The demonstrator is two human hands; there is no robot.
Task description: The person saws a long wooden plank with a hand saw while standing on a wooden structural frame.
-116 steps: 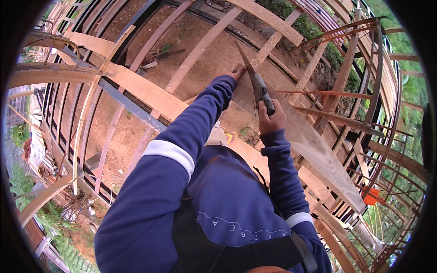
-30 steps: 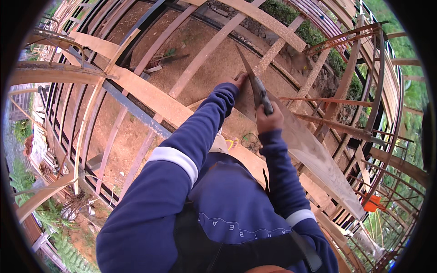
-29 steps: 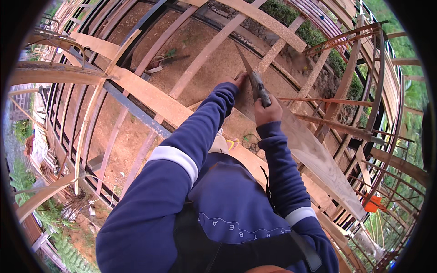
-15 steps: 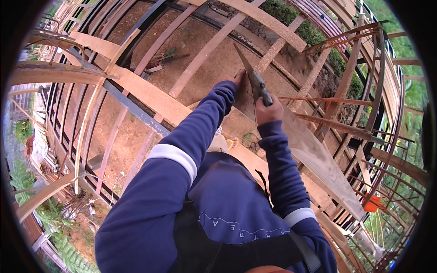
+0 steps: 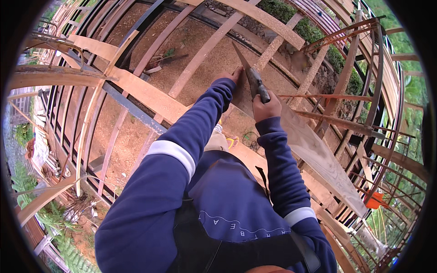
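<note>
My right hand point(image 5: 267, 108) is closed around the dark handle of a handsaw point(image 5: 256, 82). The saw's narrow blade points forward and slightly left, away from me. Below it lies a wide wooden board point(image 5: 314, 148), running from between my hands down to the far right of the view. My left hand point(image 5: 233, 76) grips the board's far end, just left of the saw; its fingers are partly hidden. Where the teeth meet the wood cannot be made out clearly.
Wooden beams point(image 5: 207, 57) cross in an open frame above brown ground. A long pale plank point(image 5: 145, 98) runs at the left. Rusty metal scaffolding point(image 5: 350, 98) stands at the right, near an orange object point(image 5: 374, 200). My foot in a yellow-strapped sandal point(image 5: 232, 142) shows below.
My right hand and the saw have shifted slightly forward and to the left. My left hand stays at the board's end.
</note>
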